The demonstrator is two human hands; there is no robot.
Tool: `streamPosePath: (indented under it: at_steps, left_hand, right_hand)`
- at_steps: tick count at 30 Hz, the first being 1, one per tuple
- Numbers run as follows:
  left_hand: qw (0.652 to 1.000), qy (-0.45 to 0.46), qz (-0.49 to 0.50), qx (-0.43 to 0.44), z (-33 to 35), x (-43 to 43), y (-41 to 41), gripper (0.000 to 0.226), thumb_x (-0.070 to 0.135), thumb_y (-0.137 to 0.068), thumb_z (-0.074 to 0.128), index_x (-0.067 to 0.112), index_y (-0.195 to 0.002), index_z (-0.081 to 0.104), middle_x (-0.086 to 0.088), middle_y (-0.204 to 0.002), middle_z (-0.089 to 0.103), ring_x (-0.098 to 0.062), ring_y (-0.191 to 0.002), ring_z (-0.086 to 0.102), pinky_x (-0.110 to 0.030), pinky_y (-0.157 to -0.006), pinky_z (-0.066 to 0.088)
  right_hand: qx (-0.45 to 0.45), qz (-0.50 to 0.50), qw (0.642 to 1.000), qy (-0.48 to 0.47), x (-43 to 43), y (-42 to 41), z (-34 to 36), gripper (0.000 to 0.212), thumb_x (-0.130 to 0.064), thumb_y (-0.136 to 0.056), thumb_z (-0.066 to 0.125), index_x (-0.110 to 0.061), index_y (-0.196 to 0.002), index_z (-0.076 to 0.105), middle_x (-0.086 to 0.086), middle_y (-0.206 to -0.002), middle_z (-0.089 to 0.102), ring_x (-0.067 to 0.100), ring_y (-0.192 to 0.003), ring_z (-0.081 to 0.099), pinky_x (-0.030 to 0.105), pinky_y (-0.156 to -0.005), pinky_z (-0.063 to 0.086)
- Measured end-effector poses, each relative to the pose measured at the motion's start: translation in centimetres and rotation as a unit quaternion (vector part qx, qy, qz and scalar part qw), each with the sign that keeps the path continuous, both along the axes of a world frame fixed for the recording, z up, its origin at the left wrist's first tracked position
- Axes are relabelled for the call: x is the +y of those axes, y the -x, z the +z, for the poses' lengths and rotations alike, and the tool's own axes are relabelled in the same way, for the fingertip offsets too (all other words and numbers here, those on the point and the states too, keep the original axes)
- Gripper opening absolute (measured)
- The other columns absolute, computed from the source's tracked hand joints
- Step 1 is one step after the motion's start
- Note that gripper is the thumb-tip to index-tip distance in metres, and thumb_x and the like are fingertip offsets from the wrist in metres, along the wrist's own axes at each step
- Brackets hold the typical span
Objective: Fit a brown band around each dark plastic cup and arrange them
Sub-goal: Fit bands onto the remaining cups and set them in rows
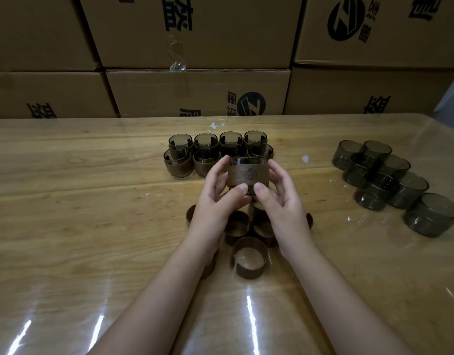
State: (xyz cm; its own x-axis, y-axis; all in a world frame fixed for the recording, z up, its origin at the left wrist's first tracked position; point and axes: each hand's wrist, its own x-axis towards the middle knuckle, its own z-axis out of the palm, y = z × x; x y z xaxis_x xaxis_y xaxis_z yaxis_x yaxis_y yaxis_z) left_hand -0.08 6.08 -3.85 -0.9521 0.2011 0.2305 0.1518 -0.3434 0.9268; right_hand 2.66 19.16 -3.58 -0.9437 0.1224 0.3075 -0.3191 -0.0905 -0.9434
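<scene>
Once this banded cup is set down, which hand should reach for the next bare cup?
Probably the right hand. The bare cups lie off to the right, nearer it, while the left hand would have to cross over. Both hands now hold the banded cup.

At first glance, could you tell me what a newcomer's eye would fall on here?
Mid-table, the left hand and right hand grip a dark cup wrapped in a brown band. Behind it stand two rows of banded cups; bare cups cluster at the right; loose bands lie below the hands.
</scene>
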Motion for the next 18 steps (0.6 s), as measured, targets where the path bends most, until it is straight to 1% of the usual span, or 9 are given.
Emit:
streamPosePath:
  at_steps: [2,4,6,8,10,11,13,16,18]
  left_hand:
    - [1.0,-0.008,0.006,-0.007,-0.03,0.07,0.03,0.056,0.017,-0.081,0.067,0.035,-0.13,0.046,-0.003,-0.131,0.062,-0.018,-0.115,0.063,-0.028,-0.084,0.055]
    - [1.0,-0.013,0.015,-0.013,-0.07,0.08,0.12,0.055,0.019,-0.078,0.07,0.03,-0.128,0.048,-0.002,-0.134,0.06,-0.014,-0.113,0.064,-0.025,-0.083,0.054]
    - [0.999,-0.018,0.021,-0.018,-0.16,0.11,0.2,0.055,0.02,-0.077,0.07,0.024,-0.129,0.05,-0.002,-0.133,0.06,-0.013,-0.113,0.064,-0.024,-0.084,0.053]
    - [0.999,-0.023,0.019,-0.023,-0.26,0.16,0.2,0.055,0.021,-0.079,0.069,0.023,-0.13,0.05,-0.003,-0.132,0.061,-0.013,-0.114,0.063,-0.023,-0.085,0.053]
    - [0.999,-0.027,0.018,-0.023,-0.29,0.09,0.16,0.053,0.022,-0.08,0.07,0.027,-0.129,0.052,-0.003,-0.132,0.06,-0.014,-0.115,0.063,-0.023,-0.085,0.053]
    - [0.999,-0.025,0.019,-0.02,-0.28,0.02,0.15,0.053,0.024,-0.079,0.071,0.028,-0.129,0.052,-0.003,-0.132,0.06,-0.014,-0.115,0.063,-0.023,-0.086,0.053]
    - [0.999,-0.012,0.028,-0.011,-0.26,-0.08,0.13,0.053,0.027,-0.079,0.072,0.032,-0.128,0.053,0.001,-0.131,0.061,-0.013,-0.113,0.064,-0.023,-0.086,0.053]
    - [0.999,0.003,0.039,-0.006,-0.22,-0.17,0.18,0.048,0.029,-0.079,0.071,0.04,-0.122,0.055,0.012,-0.122,0.065,-0.012,-0.113,0.064,-0.026,-0.087,0.054]
    - [0.999,0.009,0.042,-0.007,-0.21,-0.14,0.2,0.047,0.03,-0.078,0.071,0.042,-0.12,0.056,0.014,-0.12,0.066,-0.012,-0.112,0.064,-0.028,-0.087,0.054]
  right_hand:
    - [-0.017,0.007,1.0,-0.011,-0.06,0.13,-0.16,0.055,-0.032,-0.082,0.064,-0.031,-0.133,0.043,-0.009,-0.128,0.058,-0.003,-0.111,0.06,0.017,-0.091,0.05]
    - [-0.026,0.009,0.999,-0.028,-0.01,0.32,-0.35,0.049,-0.026,-0.089,0.063,-0.029,-0.135,0.045,-0.013,-0.122,0.062,-0.005,-0.113,0.058,0.015,-0.093,0.048]
    - [-0.026,0.003,0.999,-0.041,0.01,0.47,-0.49,0.047,-0.024,-0.091,0.063,-0.027,-0.135,0.048,-0.016,-0.119,0.064,-0.007,-0.112,0.058,0.013,-0.092,0.046]
    - [-0.021,-0.009,0.998,-0.056,-0.04,0.48,-0.57,0.053,-0.033,-0.086,0.064,-0.027,-0.137,0.048,-0.015,-0.12,0.064,-0.004,-0.114,0.057,0.016,-0.095,0.046]
    - [-0.016,-0.022,0.997,-0.067,-0.13,0.4,-0.55,0.059,-0.042,-0.08,0.064,-0.031,-0.135,0.048,-0.014,-0.122,0.063,-0.002,-0.116,0.057,0.02,-0.098,0.045]
    - [-0.015,-0.028,0.997,-0.07,-0.2,0.36,-0.52,0.058,-0.044,-0.078,0.064,-0.034,-0.133,0.049,-0.016,-0.121,0.063,-0.003,-0.116,0.057,0.02,-0.098,0.045]
    - [-0.011,-0.043,0.996,-0.073,-0.23,0.33,-0.46,0.053,-0.041,-0.078,0.066,-0.038,-0.127,0.049,-0.019,-0.118,0.064,-0.005,-0.113,0.058,0.016,-0.094,0.045]
    - [-0.003,-0.055,0.996,-0.071,-0.2,0.38,-0.39,0.048,-0.027,-0.084,0.069,-0.038,-0.125,0.048,-0.016,-0.12,0.063,-0.005,-0.112,0.058,0.013,-0.092,0.045]
    - [0.0,-0.055,0.996,-0.072,-0.23,0.28,-0.31,0.051,-0.03,-0.082,0.069,-0.036,-0.127,0.047,-0.012,-0.125,0.061,-0.005,-0.113,0.058,0.013,-0.093,0.045]
